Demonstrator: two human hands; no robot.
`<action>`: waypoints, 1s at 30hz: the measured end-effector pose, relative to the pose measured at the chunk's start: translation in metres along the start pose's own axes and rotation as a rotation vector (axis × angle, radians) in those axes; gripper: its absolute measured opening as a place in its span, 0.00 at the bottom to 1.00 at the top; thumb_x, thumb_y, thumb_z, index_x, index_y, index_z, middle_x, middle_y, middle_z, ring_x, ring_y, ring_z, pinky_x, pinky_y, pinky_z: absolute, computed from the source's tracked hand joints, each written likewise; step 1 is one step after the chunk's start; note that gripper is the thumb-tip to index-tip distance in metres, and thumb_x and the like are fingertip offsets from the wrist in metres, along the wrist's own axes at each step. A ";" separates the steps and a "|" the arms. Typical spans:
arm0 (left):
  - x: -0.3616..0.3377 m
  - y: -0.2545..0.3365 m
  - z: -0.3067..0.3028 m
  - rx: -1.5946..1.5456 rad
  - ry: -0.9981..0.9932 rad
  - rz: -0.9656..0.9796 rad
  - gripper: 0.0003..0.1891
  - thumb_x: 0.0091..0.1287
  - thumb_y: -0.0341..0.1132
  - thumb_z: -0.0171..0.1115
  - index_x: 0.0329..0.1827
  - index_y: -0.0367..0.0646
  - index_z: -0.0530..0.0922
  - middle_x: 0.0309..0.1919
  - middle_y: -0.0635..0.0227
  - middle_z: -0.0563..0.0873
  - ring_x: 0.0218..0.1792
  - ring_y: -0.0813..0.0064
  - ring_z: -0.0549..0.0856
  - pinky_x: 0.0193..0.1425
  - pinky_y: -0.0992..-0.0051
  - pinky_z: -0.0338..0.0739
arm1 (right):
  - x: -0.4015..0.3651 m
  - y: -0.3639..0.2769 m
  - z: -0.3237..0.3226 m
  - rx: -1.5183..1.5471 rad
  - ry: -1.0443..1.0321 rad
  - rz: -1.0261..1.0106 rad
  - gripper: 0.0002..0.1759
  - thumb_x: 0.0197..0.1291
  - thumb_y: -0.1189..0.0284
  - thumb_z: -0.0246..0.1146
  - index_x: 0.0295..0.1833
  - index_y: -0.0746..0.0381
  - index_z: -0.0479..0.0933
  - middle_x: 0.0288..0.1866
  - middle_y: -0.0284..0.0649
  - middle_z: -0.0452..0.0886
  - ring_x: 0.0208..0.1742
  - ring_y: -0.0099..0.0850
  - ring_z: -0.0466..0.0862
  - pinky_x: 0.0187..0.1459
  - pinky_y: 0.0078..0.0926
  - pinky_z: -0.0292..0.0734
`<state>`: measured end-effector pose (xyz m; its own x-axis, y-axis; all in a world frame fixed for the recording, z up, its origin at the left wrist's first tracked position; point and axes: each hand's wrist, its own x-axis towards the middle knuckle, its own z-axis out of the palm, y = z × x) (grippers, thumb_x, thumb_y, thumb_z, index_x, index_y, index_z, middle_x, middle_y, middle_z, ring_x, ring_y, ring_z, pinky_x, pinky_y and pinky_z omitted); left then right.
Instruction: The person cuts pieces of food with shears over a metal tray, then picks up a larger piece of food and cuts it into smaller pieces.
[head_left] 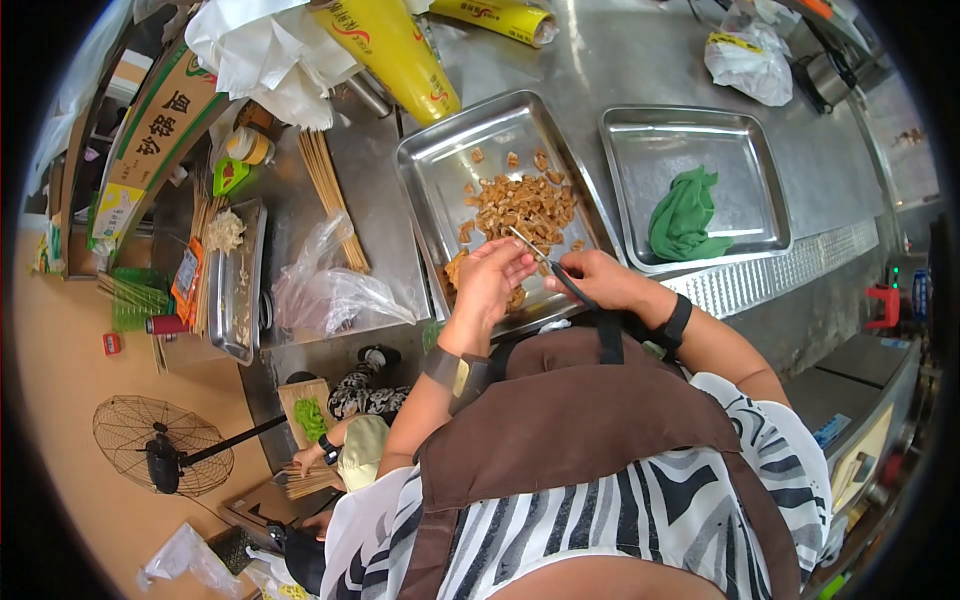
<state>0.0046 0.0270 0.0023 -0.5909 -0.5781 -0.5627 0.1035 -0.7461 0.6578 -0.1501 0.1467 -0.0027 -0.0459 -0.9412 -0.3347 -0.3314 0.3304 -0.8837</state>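
Note:
My right hand (603, 280) is closed around the dark handles of a pair of scissors (568, 281), whose blades point up and left toward my left fingertips. My left hand (487, 277) is pinched beside the blades; what sits between its fingers is mostly hidden. Both hands are over the near side of a metal tray (432, 165). In it lies a heap of small, cut brown food pieces (525, 208). Larger brown pieces (455, 268) show partly beside and beneath my left hand.
Right of it, another metal tray (640, 130) holds a green cloth (685, 215). Yellow film rolls (395, 55) lie behind. To the left are wooden skewers (333, 195), a plastic bag (345, 280) and a narrow tray (233, 310). A fan (163, 450) and another person (365, 450) are lower left.

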 end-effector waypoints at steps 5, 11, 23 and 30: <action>0.008 -0.005 -0.010 -0.077 -0.072 -0.040 0.08 0.61 0.25 0.59 0.42 0.35 0.73 0.30 0.65 0.80 0.31 0.74 0.82 0.46 0.64 0.82 | -0.002 0.001 0.001 0.025 -0.016 -0.029 0.24 0.60 0.53 0.62 0.28 0.65 0.72 0.20 0.32 0.73 0.22 0.20 0.72 0.25 0.21 0.67; 0.007 -0.004 -0.011 -0.030 -0.047 0.010 0.07 0.60 0.25 0.58 0.41 0.35 0.73 0.29 0.66 0.79 0.28 0.75 0.81 0.45 0.66 0.82 | -0.011 -0.013 -0.011 -0.031 -0.021 -0.021 0.26 0.58 0.50 0.62 0.28 0.66 0.73 0.18 0.35 0.71 0.21 0.22 0.69 0.24 0.24 0.63; -0.003 0.003 -0.001 0.098 0.013 0.003 0.05 0.59 0.23 0.58 0.37 0.35 0.75 0.27 0.67 0.79 0.27 0.77 0.80 0.43 0.69 0.83 | -0.009 -0.010 -0.010 -0.006 0.037 -0.009 0.28 0.54 0.49 0.65 0.24 0.67 0.74 0.14 0.32 0.66 0.20 0.21 0.64 0.22 0.26 0.59; -0.004 0.005 -0.003 0.133 0.016 -0.002 0.04 0.59 0.24 0.60 0.36 0.35 0.76 0.27 0.68 0.80 0.26 0.79 0.79 0.42 0.70 0.83 | -0.007 -0.002 -0.012 -0.049 0.032 -0.057 0.26 0.54 0.52 0.66 0.23 0.66 0.74 0.14 0.31 0.69 0.19 0.19 0.68 0.21 0.24 0.62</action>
<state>0.0094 0.0245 0.0062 -0.5781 -0.5829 -0.5709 -0.0047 -0.6973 0.7167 -0.1602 0.1516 0.0055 -0.0551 -0.9605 -0.2726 -0.3797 0.2727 -0.8840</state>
